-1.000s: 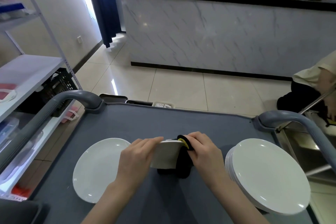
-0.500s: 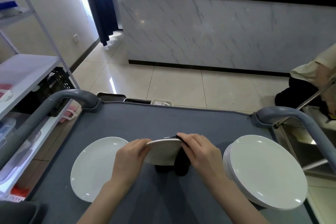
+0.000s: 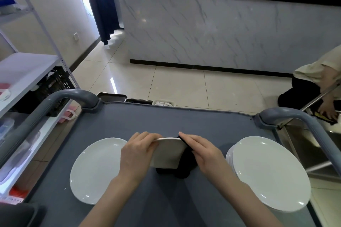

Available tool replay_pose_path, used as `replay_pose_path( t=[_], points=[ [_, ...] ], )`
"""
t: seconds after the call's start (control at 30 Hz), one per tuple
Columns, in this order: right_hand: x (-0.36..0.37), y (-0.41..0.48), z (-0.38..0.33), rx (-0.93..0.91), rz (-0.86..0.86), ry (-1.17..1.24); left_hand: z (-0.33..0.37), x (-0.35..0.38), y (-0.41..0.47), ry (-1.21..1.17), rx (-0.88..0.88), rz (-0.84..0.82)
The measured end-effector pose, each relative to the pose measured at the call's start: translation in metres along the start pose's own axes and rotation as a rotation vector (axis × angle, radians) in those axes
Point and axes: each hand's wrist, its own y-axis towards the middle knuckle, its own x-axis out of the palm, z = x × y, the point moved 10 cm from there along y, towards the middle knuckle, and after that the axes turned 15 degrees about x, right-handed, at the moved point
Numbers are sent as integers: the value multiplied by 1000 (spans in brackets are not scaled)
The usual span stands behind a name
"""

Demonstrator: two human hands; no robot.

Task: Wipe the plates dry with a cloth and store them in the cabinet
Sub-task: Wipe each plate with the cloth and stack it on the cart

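- left hand (image 3: 137,150): fingers curled over the left rim of a white plate (image 3: 168,155), clamped on it and holding it tilted, clear of the worktop (image 3: 184,121).
- right hand (image 3: 204,150): fingers closed on a dark cloth (image 3: 184,167), pressing it to the plate's right rim; the cloth's loose end hangs below the plate.
- plate sits between the two hands, touching both, over the middle of the worktop.
- step in hand, judged: wiping this plate, rim being worked.
- single plate (image 3: 97,167) lies flat just left of the left hand; likely done, cannot confirm dry.
- stack of plates (image 3: 267,173) sits right of the right hand, near the worktop edge; likely the pile left to wipe.
- no cabinet identifiable in view; storing not begun, so most of the task remains.
- shelf rack (image 3: 24,68) stands at far left.
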Motion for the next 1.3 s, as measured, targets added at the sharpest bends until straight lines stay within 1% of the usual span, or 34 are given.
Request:
replay_pose_path(
  t=[0.07,0.13,0.23,0.3,0.43,0.5,0.57,0.67,0.7,0.73,0.8,0.87,0.93,1.0,1.07,1.1,1.17,1.3],
  points=[
    [-5,5,-11,-51,84,-70,14,-1,6,6,40,26],
    [-6,8,-21,-85,133,-121,26,-1,10,-7,70,52],
    [-8,10,-26,-57,180,-162,29,2,11,-41,64,62],
    [-11,7,-22,-24,175,-157,9,7,4,-122,-24,39],
    [-17,2,-6,39,103,-110,-37,28,-27,-307,-212,-99],
    [-20,5,7,95,70,-72,-45,29,-33,-353,-247,-109],
    [-20,9,10,117,42,-85,-33,18,-22,-250,-144,-62],
    [-15,10,-13,42,57,-151,12,2,5,-44,121,1],
    [-11,10,-22,19,68,-180,27,2,11,-21,186,9],
    [-8,9,-28,10,77,-192,38,4,14,-34,213,12],
    [-5,10,-32,25,91,-169,43,7,16,-94,180,20],
    [-7,10,-25,62,90,-157,24,13,9,-171,58,-2],
    [-12,6,-14,93,72,-144,-5,21,-7,-203,-59,-69],
    [-10,4,1,140,-32,-107,-32,26,-27,-222,-169,-112],
    [-4,2,10,175,-145,-87,-44,25,-38,-261,-226,-89],
    [-2,2,13,190,-166,-95,-42,24,-39,-257,-216,-70],
    [-1,3,15,207,-155,-135,-29,18,-35,-204,-148,-39],
    [-8,5,5,194,-50,-195,-3,-2,-19,-62,-8,2]
  ],
)
